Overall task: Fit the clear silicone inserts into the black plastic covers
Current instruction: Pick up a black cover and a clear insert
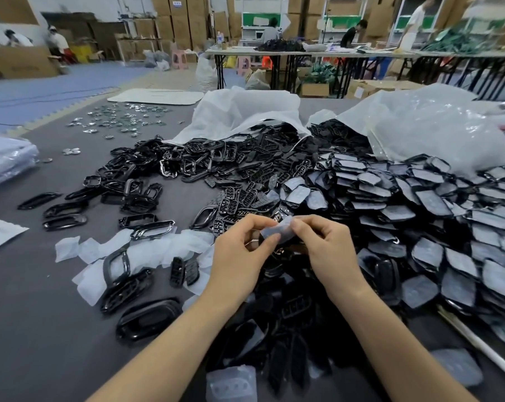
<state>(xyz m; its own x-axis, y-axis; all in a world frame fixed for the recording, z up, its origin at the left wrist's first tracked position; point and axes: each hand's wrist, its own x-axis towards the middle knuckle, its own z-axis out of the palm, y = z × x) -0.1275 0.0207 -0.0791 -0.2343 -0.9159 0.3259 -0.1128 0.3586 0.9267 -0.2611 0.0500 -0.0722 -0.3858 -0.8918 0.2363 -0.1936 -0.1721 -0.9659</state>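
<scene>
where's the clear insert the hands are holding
In the head view the clear insert is mid-frame, pinched between the left hand and right hand over a heap of black covers, with rows of fitted covers to its right.

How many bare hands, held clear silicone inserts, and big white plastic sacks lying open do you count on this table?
Bare hands: 2, left hand and right hand
Soft clear silicone insert pinched between both hands: 1
Big white plastic sacks lying open: 2, left sack and right sack
Total: 5
</scene>
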